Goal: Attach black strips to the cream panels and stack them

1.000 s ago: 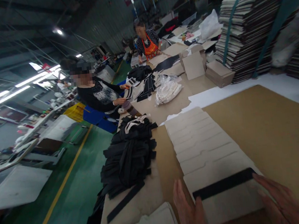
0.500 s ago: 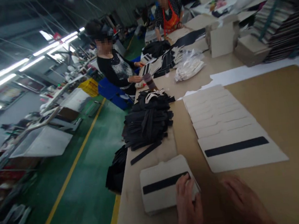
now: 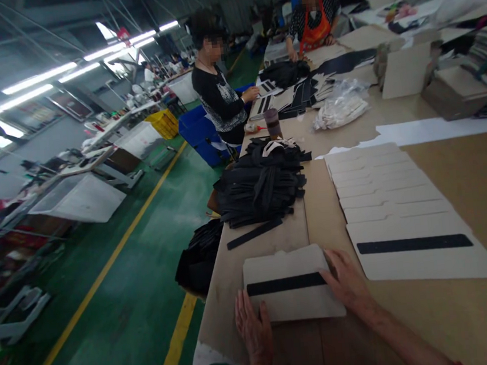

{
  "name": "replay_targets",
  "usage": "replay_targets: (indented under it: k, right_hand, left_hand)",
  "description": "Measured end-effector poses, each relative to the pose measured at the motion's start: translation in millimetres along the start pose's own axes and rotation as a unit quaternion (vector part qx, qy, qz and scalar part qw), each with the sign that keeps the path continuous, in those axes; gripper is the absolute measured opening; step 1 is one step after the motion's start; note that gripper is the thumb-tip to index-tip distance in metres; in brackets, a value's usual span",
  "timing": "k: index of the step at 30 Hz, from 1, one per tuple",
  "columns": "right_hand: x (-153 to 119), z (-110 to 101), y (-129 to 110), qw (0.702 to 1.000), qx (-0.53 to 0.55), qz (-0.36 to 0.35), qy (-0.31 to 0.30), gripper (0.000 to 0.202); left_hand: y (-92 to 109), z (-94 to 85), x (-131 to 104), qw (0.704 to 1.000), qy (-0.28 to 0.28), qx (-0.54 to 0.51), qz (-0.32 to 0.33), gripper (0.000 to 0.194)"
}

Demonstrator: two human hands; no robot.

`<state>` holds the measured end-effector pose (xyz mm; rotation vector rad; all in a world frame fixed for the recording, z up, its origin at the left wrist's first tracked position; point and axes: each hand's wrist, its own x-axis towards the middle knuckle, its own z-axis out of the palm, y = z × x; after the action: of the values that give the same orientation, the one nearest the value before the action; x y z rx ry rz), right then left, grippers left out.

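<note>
A beige board with a black strip across its middle lies before me near the table's left edge. It appears to top a small stack. My left hand rests at the board's left edge, fingers stretched out and thumb apart. At the right side, my right hand touches the board's edge, its fingers spread and one digit by the strip's end. To the right, an overlapping row of beige boards runs away from me. The nearest board in that row bears another black strip.
A heap of black strips lies beyond the board, with a loose strip before it. Farther back are a dark cup and a plastic bag. Two people work along the table. Green floor runs along the left.
My left hand has moved from the board's right side to its left edge. My right hand has come from the bare table onto the board's right edge. The view has shifted.
</note>
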<state>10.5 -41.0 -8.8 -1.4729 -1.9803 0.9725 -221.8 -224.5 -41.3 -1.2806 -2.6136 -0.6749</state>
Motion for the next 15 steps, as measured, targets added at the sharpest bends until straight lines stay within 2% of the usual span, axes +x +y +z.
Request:
replay_targets:
  k: [3,7,11,15]
  right_hand:
    - [4,9,0,1.0,0.009,0.017,0.003,0.054]
    - [4,9,-4,0.999,0.031,0.03,0.02,0.05]
    - [4,3,-17,0.995,0.069,0.056,0.033,0.042]
    - [-6,2,-33,0.986,0.127,0.103,0.014,0.042]
  left_hand:
    - [-5,6.2,-3,1.0,-0.013,-0.007,0.001,0.056]
    - [0,4.6,-4,1.0,-0.018,0.011,-0.008,0.057]
    - [4,2.1,-2,0.999,-0.02,0.026,-0.008,0.055]
    - [3,3.4,-1,0.999,-0.017,0.03,0.003,0.056]
